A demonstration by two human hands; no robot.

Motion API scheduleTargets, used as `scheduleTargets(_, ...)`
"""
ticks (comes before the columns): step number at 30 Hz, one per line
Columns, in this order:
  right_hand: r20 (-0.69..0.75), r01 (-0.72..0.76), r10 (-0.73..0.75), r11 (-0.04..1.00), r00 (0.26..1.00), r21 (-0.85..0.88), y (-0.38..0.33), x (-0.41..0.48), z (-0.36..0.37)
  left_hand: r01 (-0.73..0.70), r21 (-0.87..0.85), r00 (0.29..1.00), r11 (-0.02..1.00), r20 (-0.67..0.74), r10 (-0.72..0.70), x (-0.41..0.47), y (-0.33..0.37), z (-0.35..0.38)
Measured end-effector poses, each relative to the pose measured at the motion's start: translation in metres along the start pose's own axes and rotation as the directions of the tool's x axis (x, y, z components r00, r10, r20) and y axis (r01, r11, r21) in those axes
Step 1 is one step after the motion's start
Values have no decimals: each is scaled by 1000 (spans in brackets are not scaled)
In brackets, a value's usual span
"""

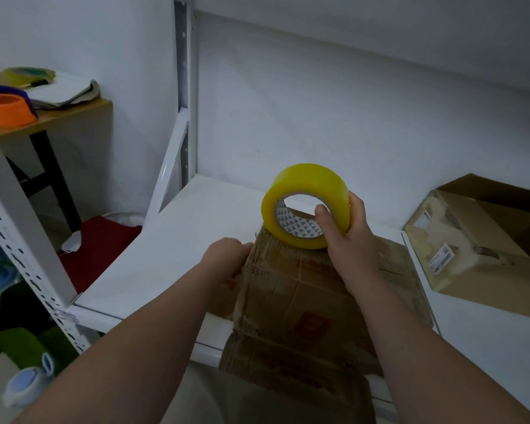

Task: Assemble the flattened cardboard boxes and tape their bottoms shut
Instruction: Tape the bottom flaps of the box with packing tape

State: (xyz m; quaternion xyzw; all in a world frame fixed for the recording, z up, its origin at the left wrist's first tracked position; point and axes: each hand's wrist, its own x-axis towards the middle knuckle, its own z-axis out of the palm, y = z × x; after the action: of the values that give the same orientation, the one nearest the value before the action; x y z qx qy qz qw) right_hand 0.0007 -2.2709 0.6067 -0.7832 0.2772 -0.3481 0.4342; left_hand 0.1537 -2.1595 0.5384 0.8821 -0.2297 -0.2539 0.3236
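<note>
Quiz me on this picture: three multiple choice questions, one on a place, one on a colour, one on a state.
1. Where is the tape roll? A on the floor; B on the table; C at the box's far edge.
2. What colour is the tape roll? A yellow; B blue; C red.
3. What is the left hand doing? A hanging free; B holding the box's left side; C holding scissors.
Answers: C, the right hand holds it there; A, its outer band is yellow; B, it grips the cardboard edge.
</note>
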Motion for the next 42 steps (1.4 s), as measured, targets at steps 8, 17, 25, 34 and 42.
scheduleTargets(8,20,-13,13,1000,1000,12,5,1,2,47,-870,850,491,293,437,-29,21,-13)
scheduleTargets(17,25,-64,64,998,998,-11,5,2,2,7,-508,815,861,502,289,-19,17,-24)
scheduleTargets(25,24,-78,80,993,997,-83,2,1,1,-336,-119,845,934,401,355,-7,40,-35)
scheduleTargets(34,-157,-48,10,971,987,-236,-1,4,-82,-461,379,879,802,320,354,-15,58,-45)
scheduleTargets(42,-104,-96,82,986,991,-139,17,-4,-75,-681,468,717,564,585,380,-21,108,-36)
